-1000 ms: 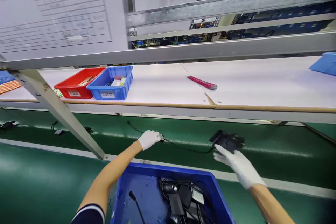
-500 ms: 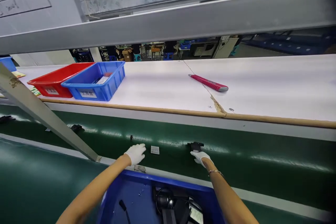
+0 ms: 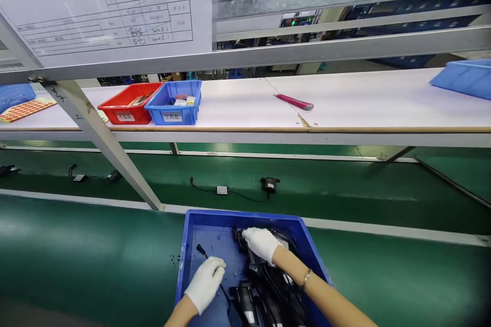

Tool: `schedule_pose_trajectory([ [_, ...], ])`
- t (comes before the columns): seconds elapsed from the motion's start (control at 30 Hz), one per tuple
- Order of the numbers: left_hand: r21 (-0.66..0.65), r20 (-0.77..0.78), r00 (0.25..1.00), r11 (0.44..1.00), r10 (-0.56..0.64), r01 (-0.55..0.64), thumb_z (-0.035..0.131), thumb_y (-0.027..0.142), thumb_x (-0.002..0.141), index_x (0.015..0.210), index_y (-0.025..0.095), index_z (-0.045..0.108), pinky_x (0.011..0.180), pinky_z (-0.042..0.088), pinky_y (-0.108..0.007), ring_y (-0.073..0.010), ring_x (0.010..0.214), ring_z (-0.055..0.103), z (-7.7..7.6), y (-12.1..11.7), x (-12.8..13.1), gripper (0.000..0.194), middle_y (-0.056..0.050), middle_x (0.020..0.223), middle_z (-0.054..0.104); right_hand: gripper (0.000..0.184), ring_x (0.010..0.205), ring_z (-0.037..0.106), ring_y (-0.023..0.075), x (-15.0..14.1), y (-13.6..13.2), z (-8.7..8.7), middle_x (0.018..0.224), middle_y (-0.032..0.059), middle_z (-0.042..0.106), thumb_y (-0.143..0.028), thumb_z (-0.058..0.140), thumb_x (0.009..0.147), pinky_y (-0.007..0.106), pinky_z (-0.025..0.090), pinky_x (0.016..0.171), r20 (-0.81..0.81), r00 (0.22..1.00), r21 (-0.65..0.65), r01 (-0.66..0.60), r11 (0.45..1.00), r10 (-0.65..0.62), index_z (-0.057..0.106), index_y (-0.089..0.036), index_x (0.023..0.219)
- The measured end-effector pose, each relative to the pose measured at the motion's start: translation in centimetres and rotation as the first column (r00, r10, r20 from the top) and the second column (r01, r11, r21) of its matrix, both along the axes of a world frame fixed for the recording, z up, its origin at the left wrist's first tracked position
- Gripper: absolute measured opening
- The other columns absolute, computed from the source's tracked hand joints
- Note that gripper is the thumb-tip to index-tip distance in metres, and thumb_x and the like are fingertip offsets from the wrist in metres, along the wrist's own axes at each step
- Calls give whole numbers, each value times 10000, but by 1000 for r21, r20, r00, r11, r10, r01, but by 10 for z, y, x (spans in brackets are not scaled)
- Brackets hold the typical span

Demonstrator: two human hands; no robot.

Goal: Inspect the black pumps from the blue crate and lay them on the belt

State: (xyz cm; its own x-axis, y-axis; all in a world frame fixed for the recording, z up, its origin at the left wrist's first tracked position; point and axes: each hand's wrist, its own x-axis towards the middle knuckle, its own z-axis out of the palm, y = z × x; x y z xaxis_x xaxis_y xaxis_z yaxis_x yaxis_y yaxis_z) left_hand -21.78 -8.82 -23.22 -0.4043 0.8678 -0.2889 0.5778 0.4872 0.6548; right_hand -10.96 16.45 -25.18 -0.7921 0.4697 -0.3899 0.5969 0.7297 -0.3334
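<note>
A blue bin point(image 3: 186, 250) in front of me holds a pile of black corded devices point(image 3: 264, 291). My right hand point(image 3: 261, 244), in a white glove, reaches into its far side, fingers curled down on a black device whose shape is mostly hidden. Over the left part of the bin is my left hand point(image 3: 207, 282), also gloved, with its fingers bent together. A black cable with a plug end point(image 3: 200, 249) passes beneath that hand; whether the fingers pinch it is hidden. On the green belt beyond lies a black round device point(image 3: 270, 184), its cord running to a white-labelled box point(image 3: 222, 190).
More corded parts point(image 3: 114, 176) lie on the belt at left, behind a slanted metal post point(image 3: 103, 138). The white shelf point(image 3: 238, 107) above carries a red tray point(image 3: 126, 111), a blue tray point(image 3: 174, 112) and a red cutter knife point(image 3: 294, 101).
Both hands have come back from the belt to the bin. The black device that my right hand touched now lies on the belt with its cord stretched out. My view has shifted.
</note>
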Motion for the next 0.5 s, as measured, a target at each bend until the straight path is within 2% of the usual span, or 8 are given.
schedule_pose_trajectory([
  [0.07, -101, 37, 997, 993, -63, 67, 426, 271, 995, 1199, 222, 718, 1135, 478, -335, -204, 1247, 651, -10, -6, 17, 359, -73, 1299, 716, 278, 1083, 690, 231, 1, -22, -1, 1213, 79, 702, -363, 662, 1007, 466, 578, 961, 64, 998, 18, 3, 1000, -4, 679, -158, 1194],
  [0.13, -231, 83, 985, 959, -149, 165, 509, 311, 976, 1221, 214, 711, 1114, 491, -439, -264, 1240, 651, -18, -11, 28, 332, -103, 1304, 707, 306, 1126, 677, 244, 7, -39, -1, 1256, 88, 687, -379, 648, 1015, 483, 566, 984, 114, 993, 32, 41, 999, -44, 665, -164, 1232],
  [0.2, -360, 155, 957, 888, -246, 287, 623, 361, 949, 1175, 189, 717, 1058, 517, -518, -293, 1184, 671, -26, -16, 33, 299, -120, 1257, 716, 314, 1128, 677, 244, 18, -59, -4, 1266, 91, 685, -390, 636, 1021, 483, 564, 989, 171, 981, 15, 90, 996, -91, 663, -169, 1241],
  [0.3, -455, 241, 910, 789, -336, 412, 702, 418, 937, 1143, 167, 700, 1034, 528, -531, -265, 1151, 671, -33, -22, 33, 325, -99, 1232, 711, 304, 1086, 693, 232, 35, -104, -10, 1237, 87, 698, -380, 661, 1008, 461, 582, 958, 275, 952, -66, 158, 985, -134, 672, -162, 1220],
  [0.37, -451, 244, 908, 789, -341, 417, 675, 443, 960, 1194, 177, 681, 1065, 507, -536, -263, 1195, 647, -35, -24, 30, 355, -97, 1291, 683, 289, 1067, 701, 228, 40, -133, -15, 1214, 78, 704, -358, 692, 990, 441, 594, 933, 322, 933, -119, 209, 971, -161, 678, -166, 1206],
  [0.43, -423, 226, 924, 824, -307, 377, 653, 452, 973, 1237, 186, 665, 1093, 482, -549, -273, 1236, 624, -36, -24, 27, 375, -103, 1342, 656, 288, 1060, 705, 228, 39, -154, -16, 1204, 70, 703, -343, 708, 980, 424, 602, 910, 316, 925, -156, 269, 950, -210, 674, -176, 1212],
  [0.5, -386, 215, 945, 867, -247, 315, 651, 451, 974, 1241, 191, 663, 1104, 472, -550, -275, 1248, 615, -36, -22, 23, 373, -103, 1355, 648, 315, 1062, 702, 231, 33, -165, -14, 1227, 75, 690, -347, 699, 986, 420, 607, 895, 228, 934, -191, 320, 928, -275, 656, -181, 1250],
])
